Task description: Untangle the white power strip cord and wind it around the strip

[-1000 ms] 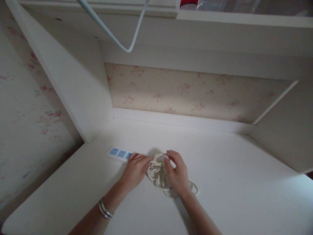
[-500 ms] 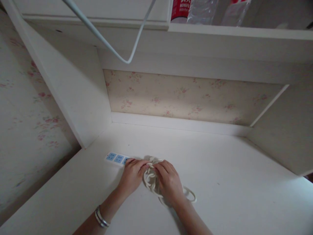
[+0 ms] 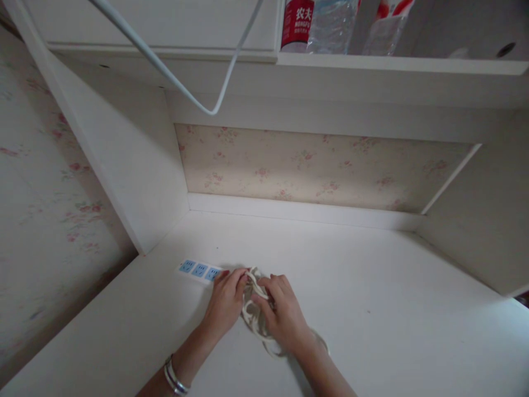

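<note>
A white power strip (image 3: pixel 200 270) with blue socket faces lies on the desk, its right end hidden behind my left hand (image 3: pixel 226 298). That hand is closed, with thumb and fingers pinching the off-white power cord (image 3: pixel 257 330) near the strip's end. My right hand (image 3: pixel 285 311) curls over the looped cord just to the right, its thumb and fingers closed on a strand. The cord lies in a loose tangle between and under both hands, and one loop shows beyond my right wrist. The plug cannot be made out.
The white desk (image 3: pixel 372 275) runs back to a floral wall panel (image 3: pixel 303 165). Side panels stand left and right. Overhead, a shelf (image 3: pixel 392 63) holds a red-labelled bottle (image 3: pixel 297 25) and clear bottles. A pale bent rod (image 3: pixel 173 80) hangs at the upper left.
My right hand has drawn slightly away from my left, with its fingers spread a little wider around the cord. The cord between them now slants down to the right. The view has tilted slightly upward.
</note>
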A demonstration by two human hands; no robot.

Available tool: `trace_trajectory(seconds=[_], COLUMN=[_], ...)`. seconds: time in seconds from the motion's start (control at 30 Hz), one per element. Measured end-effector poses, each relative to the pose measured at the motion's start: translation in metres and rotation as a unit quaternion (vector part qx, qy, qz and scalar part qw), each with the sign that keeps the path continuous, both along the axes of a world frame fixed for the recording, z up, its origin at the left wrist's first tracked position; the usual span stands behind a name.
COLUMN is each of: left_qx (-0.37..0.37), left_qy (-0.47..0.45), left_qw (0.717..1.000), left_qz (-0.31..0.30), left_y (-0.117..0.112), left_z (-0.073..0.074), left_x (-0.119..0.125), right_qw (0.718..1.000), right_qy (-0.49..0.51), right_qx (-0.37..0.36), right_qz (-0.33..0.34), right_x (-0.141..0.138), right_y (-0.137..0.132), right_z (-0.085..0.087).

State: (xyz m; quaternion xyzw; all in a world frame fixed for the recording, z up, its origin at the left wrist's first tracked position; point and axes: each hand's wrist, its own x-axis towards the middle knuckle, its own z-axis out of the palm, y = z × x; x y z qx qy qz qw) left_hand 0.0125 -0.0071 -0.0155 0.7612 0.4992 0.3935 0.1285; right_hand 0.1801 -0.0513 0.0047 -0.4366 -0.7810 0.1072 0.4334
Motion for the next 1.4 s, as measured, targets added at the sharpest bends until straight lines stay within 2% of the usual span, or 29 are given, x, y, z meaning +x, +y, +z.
trace_trajectory(seconds=[0.2,0.37,0.53,0.67,0.83,0.97,1.1,1.4], left_qx=[-0.044,-0.08,-0.095,-0.08,-0.102,-0.136,-0.128,-0.127], left_qy=[-0.047,-0.075,-0.076,-0.049,-0.059,-0.073,-0.092,-0.077], left_qw=[0.998,0.994,0.992,0.993,0.985,0.979,0.973,0.974], left_qz=[-0.012,-0.022,-0.034,-0.077,-0.126,-0.134,-0.167,-0.169], left_y=[0.0,0.002,0.001,-0.002,0.001,0.001,-0.002,-0.001], left_z=[0.002,0.003,0.004,0.008,0.014,0.021,0.026,0.024], left_x=[0.003,0.005,0.004,-0.003,-0.013,-0.016,-0.014,-0.011], right_qw=[0.997,0.996,0.995,0.996,0.996,0.995,0.996,0.996], right_qy=[0.04,0.054,-0.003,-0.023,-0.004,-0.021,-0.034,-0.083], right_qx=[0.037,0.063,0.094,0.085,0.091,0.087,0.07,0.011], right_qz=[-0.06,-0.031,0.012,0.03,-0.007,0.031,0.052,0.041], right_x=[0.002,-0.004,-0.005,0.0,0.003,0.005,0.007,-0.002], right_y=[0.003,0.001,-0.001,-0.001,0.002,0.002,0.002,-0.002], right_z=[-0.007,-0.01,-0.005,-0.005,-0.009,-0.008,-0.007,-0.003])
